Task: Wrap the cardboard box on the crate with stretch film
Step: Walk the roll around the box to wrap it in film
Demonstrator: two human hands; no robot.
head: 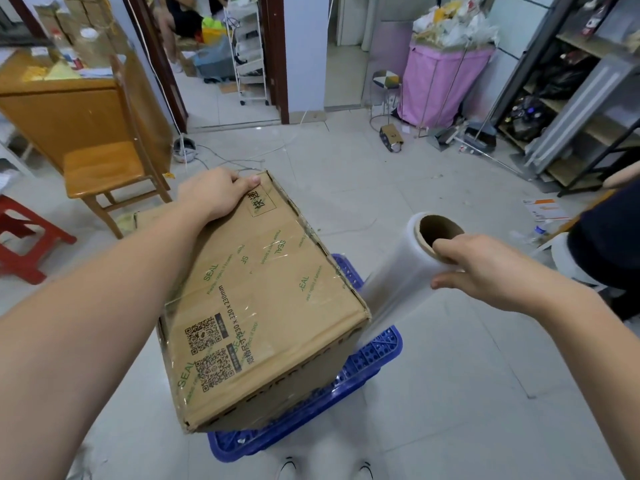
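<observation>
A brown cardboard box (263,306) with green SEAL tape and QR codes sits tilted on a blue plastic crate (377,351). My left hand (214,192) grips the box's far top corner, fingers curled over its edge. To the right of the box, my right hand (485,268) holds a roll of clear stretch film (405,271), the thumb hooked into its cardboard core. A sheet of film runs from the roll to the box's right side, and clear film lies over part of the box top.
A wooden chair (104,171) and a red stool (24,237) stand on the left. On the right there are metal shelves (571,98), a pink bin (443,84), a small box (391,136) on the floor and another person (609,244). My shoes (325,469) are just behind the crate.
</observation>
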